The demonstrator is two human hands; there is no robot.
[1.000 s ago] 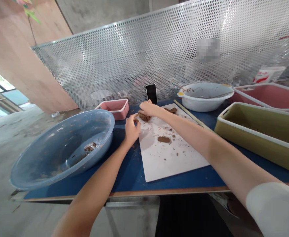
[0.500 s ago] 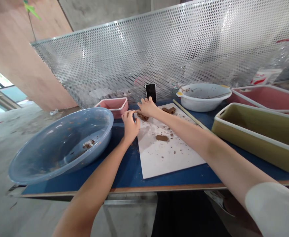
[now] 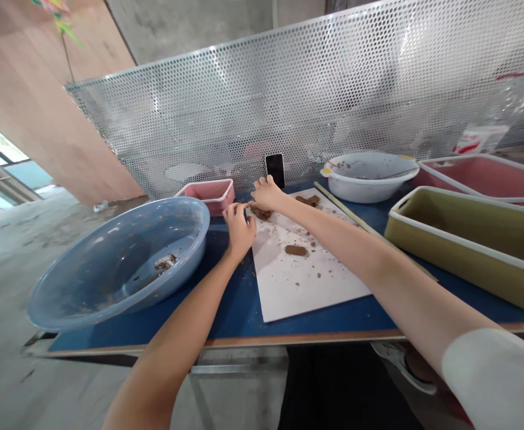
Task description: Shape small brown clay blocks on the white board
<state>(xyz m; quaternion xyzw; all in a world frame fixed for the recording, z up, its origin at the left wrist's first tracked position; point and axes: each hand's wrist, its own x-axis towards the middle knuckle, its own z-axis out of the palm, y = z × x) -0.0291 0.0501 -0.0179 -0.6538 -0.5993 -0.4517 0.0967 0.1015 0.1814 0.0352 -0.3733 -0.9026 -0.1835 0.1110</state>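
My left hand (image 3: 241,230) is at the far left edge of a white board (image 3: 273,295), fingers curled together and thumb bent in. Its fingertips meet those of my right hand (image 3: 267,194), which arches over from the right with bent fingers. Whatever they pinch between them is too small to make out. Just under my right hand lies a crumbly brown clay lump (image 3: 260,212). A smooth, rounded brown clay bar (image 3: 296,250) rests mid-board among scattered crumbs. More brown clay pieces (image 3: 308,200) lie at the board's back, partly behind my right forearm.
A large blue basin (image 3: 73,298) with brown bits stands left, a small pink bin (image 3: 217,206) behind it. A phone (image 3: 275,170) leans on the perforated metal screen (image 3: 244,101). Rightward are a stick (image 3: 340,206), white basin (image 3: 364,190), green planter (image 3: 459,257) and pink planter (image 3: 481,173).
The view has shifted slightly, so everything sits a little further right. Both hands stay together at the board's far left corner, with only small finger movement.
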